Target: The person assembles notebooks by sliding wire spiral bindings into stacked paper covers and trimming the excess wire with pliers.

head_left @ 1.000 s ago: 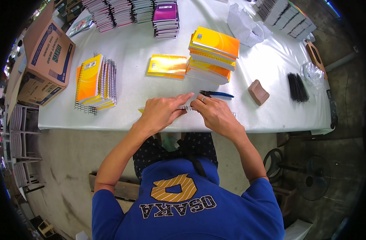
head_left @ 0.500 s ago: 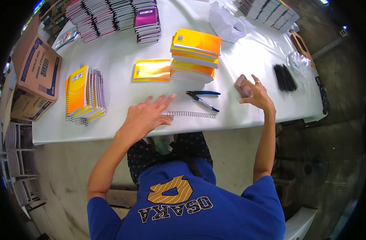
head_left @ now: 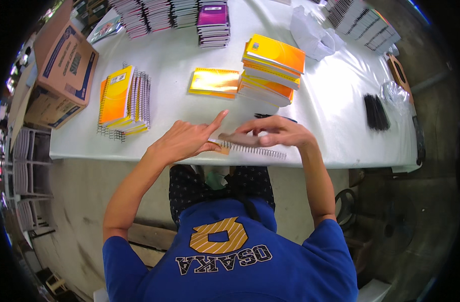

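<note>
Right hand (head_left: 278, 133) is back from the far right of the counter (head_left: 189, 65) since half a second ago, now carrying the small brown flat block (head_left: 238, 138) it reached for, fingers closed over it. That block sits on the left end of the long silver wire spiral binding coil (head_left: 257, 150) lying along the counter's near edge. Left hand (head_left: 182, 143) pinches the coil's left tip, index finger sticking up. Coil looks light and springy, easy to bend or roll, so I'd hold it at the ends. Black pliers (head_left: 270, 117) lie just behind.
</note>
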Tool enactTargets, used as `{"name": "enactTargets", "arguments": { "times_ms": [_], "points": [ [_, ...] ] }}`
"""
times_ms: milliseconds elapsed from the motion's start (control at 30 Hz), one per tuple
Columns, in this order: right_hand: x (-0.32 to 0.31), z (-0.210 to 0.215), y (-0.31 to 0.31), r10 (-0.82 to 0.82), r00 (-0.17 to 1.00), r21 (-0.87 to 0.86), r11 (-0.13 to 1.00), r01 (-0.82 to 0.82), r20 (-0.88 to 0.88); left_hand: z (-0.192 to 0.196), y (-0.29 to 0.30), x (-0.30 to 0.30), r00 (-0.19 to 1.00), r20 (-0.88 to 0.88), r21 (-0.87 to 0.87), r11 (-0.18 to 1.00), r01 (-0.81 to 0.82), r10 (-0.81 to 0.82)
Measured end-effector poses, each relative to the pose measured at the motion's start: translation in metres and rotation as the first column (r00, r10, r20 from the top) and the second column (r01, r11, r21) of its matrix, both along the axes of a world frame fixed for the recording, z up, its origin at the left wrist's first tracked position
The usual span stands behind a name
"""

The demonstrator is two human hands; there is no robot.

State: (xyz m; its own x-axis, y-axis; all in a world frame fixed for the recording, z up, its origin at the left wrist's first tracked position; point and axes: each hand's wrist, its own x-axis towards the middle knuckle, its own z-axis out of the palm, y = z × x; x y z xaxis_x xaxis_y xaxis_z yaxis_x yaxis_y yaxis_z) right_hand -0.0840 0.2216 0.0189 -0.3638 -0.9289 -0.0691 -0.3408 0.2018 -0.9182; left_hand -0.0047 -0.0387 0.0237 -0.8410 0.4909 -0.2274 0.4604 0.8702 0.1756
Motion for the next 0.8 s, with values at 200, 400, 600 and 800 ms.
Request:
{"name": "enactTargets", "arguments": {
  "times_ms": [200, 400, 600, 800],
  "points": [
    [-0.008, 0.000, -0.005, 0.021, 0.993, -0.020, 1.000, -0.018, 0.116, -0.012, -0.009, 0.006, 0.992, -0.123, 0.140, 0.990, -0.015, 0.033],
    [-0.004, -0.011, -0.020, 0.026, 0.979, -0.092, 0.996, -0.007, 0.200, -0.002, -0.007, 0.010, 0.992, -0.052, 0.104, 0.988, -0.110, 0.116],
    [-0.005, -0.016, -0.038, 0.014, 0.951, -0.198, 0.979, 0.051, 0.309, -0.002, -0.022, 0.012, 0.962, -0.213, 0.164, 0.977, -0.135, 0.169],
    [-0.010, -0.018, -0.050, 0.025, 0.976, -0.134, 0.991, 0.005, 0.218, -0.003, -0.036, 0.015, 0.951, -0.151, 0.168, 0.955, -0.244, 0.269]
  ]
}}
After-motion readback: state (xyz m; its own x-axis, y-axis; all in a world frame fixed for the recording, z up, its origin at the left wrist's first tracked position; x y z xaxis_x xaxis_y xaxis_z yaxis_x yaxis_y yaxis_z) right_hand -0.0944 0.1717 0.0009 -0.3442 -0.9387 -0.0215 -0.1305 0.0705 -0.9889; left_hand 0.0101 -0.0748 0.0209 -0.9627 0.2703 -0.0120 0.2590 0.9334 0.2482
